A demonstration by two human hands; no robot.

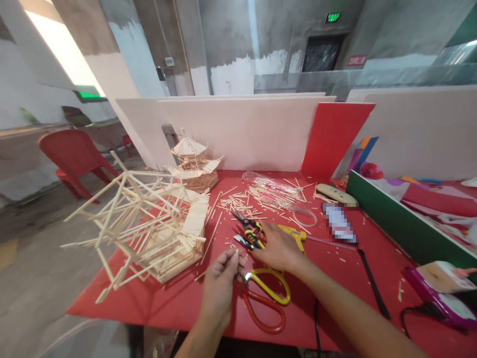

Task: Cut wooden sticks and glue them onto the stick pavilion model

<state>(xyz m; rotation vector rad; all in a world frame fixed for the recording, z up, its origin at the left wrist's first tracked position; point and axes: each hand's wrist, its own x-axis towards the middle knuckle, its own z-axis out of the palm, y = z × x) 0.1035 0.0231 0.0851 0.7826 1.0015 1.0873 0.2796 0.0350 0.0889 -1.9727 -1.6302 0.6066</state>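
My left hand (219, 278) is closed in a pinch on a short wooden stick piece (237, 252), its tip showing above my thumb. My right hand (281, 247) curls round the yellow-and-black handles of the pliers (250, 229); the palm hides part of the grip. A silver blade (243, 242) pokes out just below the pliers' jaws. Under both hands lie scissors (285, 293) with one yellow and one red handle. A yellow glue gun (298, 234) is partly covered behind my right hand. To the left stands a wooden stick framework (149, 233).
A small pagoda-like stick model (192, 159) stands at the back. Loose sticks (238, 201) and a plastic bag of sticks (272, 191) litter the red table (208, 308). On the right are a blurred phone-like object (339, 222), a green panel (387, 219) and a power strip (447, 303).
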